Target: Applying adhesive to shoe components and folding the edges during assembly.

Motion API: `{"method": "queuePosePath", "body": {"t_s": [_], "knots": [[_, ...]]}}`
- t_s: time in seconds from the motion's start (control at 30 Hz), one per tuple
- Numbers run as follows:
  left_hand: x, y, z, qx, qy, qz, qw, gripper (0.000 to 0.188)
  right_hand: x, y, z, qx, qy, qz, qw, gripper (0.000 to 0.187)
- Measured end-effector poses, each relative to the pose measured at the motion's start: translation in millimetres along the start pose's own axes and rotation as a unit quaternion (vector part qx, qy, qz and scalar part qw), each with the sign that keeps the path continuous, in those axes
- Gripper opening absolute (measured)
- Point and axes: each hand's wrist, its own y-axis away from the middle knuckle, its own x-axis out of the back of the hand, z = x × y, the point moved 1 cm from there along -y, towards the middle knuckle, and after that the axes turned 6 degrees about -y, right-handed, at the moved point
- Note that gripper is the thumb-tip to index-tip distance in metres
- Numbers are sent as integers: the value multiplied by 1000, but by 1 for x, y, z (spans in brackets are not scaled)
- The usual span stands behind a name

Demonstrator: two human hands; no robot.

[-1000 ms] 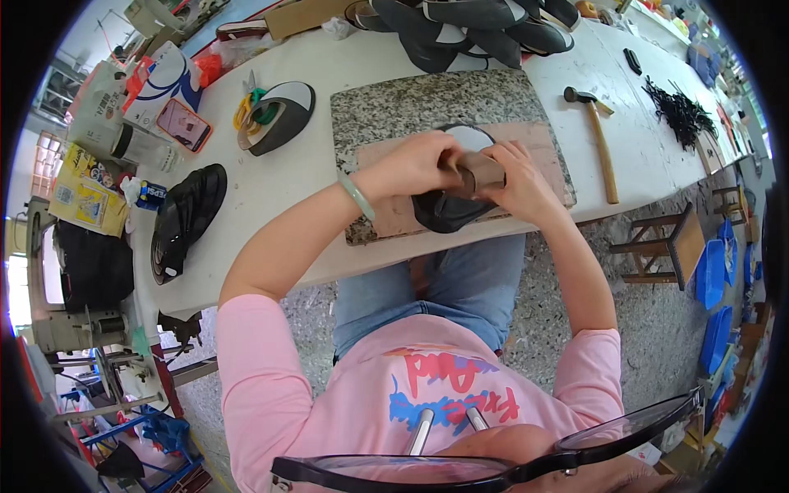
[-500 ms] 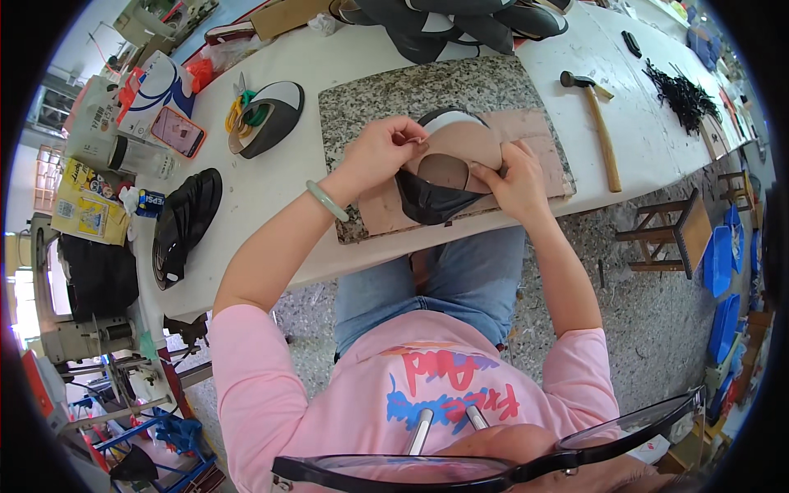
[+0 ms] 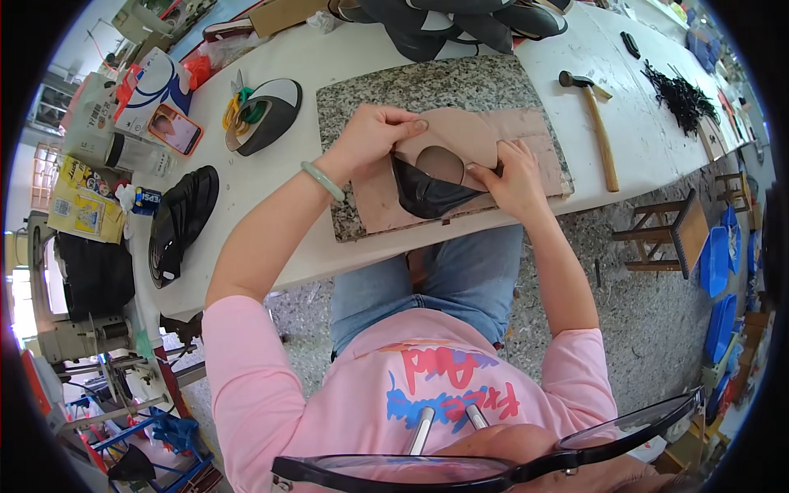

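A black shoe upper (image 3: 431, 193) with a beige lining (image 3: 464, 131) lies over a pinkish board (image 3: 534, 127) on a speckled granite slab (image 3: 370, 90). Pinched between thumb and fingers of my left hand (image 3: 374, 141) is the lining's upper left edge. My right hand (image 3: 518, 177) grips the right side of the upper, its thumb pressed on the lining beside the round opening. The lining lies spread and faces up, with the black leather showing along the near edge. My right fingertips are partly hidden behind the piece.
A hammer (image 3: 604, 135) lies right of the slab, near black strips (image 3: 682, 99). To the left are another upper (image 3: 283, 115), scissors (image 3: 238, 86), stacked black pieces (image 3: 185, 218) and a phone (image 3: 175, 130). More uppers (image 3: 460, 29) are heaped behind; a stool (image 3: 680, 234) stands right.
The lining has been spread outward over the far part of the upper, covering the white and black edge seen before. My left hand has shifted slightly away and left.
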Motion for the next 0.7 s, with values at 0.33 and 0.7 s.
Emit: {"method": "queuePosePath", "body": {"t_s": [0.33, 0.7], "knots": [[-23, -11, 27, -93, -196, -128, 968, 32, -2, -5, -7, -8, 49, 1, 999, 41], [-22, -21, 31, -68, -339, -95, 933, 45, -13, -9, -10, 0, 100, 32, 994, 37]]}}
